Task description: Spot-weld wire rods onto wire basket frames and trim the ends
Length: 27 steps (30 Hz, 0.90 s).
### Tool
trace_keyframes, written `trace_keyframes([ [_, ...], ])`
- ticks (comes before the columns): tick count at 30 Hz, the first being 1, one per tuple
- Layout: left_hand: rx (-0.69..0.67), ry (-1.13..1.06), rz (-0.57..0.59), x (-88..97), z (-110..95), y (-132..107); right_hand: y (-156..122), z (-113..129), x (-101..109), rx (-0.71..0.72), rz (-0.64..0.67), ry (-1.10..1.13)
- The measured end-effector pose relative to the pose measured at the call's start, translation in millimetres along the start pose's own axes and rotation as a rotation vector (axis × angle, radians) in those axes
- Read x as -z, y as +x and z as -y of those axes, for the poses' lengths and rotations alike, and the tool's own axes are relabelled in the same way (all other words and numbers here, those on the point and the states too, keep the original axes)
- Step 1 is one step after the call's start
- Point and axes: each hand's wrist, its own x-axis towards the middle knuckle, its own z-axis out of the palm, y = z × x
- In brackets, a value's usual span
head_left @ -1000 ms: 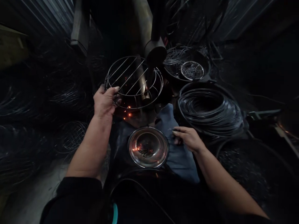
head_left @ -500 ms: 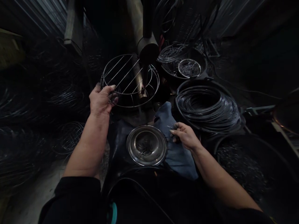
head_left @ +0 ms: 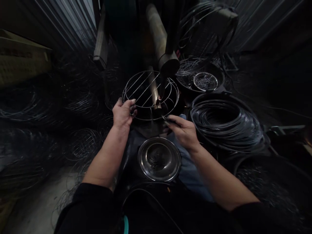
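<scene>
So, left hand (head_left: 124, 113) clamped on wire basket (head_left: 150, 94) near rim, just ahead of both hands. Right hand (head_left: 183, 130) pinching short wire (head_left: 168, 121) by rim. Tip, I reckon: brace basket steady, fingers clear of metal rod (head_left: 153, 87).

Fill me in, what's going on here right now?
A person's left hand grips the near rim of a round wire frame set under a machine's metal arm. The right hand pinches what looks like a short wire at the frame's near edge. A steel bowl sits below; wire coils lie to the right.
</scene>
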Motion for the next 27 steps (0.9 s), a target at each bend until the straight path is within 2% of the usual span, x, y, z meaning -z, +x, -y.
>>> trace_keyframes([
  [3,-0.021,-0.041,0.015,1.1,6.7,-6.2,21.1,3.3,-28.4,0.031,-0.078,0.061],
  [5,-0.049,-0.044,0.034,1.8,8.4,-8.9,31.6,0.4,-35.9,0.019,-0.112,0.075],
  [8,-0.103,-0.036,0.060,2.1,8.4,-10.5,36.6,0.0,-34.0,-0.002,-0.108,0.030],
  [11,-0.113,-0.035,0.065,1.7,8.7,-10.8,20.3,6.5,-25.9,-0.001,-0.085,-0.004],
  [14,-0.076,-0.050,0.064,1.7,10.7,-10.8,-14.3,3.2,-18.1,-0.028,0.091,-0.098],
  [17,-0.032,-0.080,0.053,1.8,12.6,-10.5,-47.2,-18.8,-11.7,-0.102,0.359,-0.304],
  [19,-0.009,-0.100,0.033,1.4,13.1,-10.4,-59.7,-35.3,-8.8,-0.121,0.486,-0.487],
  [21,0.008,-0.112,0.023,0.9,12.7,-11.3,-64.0,-44.3,-7.3,-0.117,0.573,-0.668],
  [23,0.019,-0.115,0.025,0.7,11.5,-12.9,-62.2,-43.0,-6.3,-0.109,0.643,-0.798],
  [25,0.016,-0.108,0.028,1.4,10.5,-14.5,-56.5,-34.4,-5.2,-0.123,0.697,-0.804],
  [27,-0.003,-0.094,0.035,2.8,10.4,-14.7,-46.6,-22.8,-3.5,-0.143,0.646,-0.676],
])
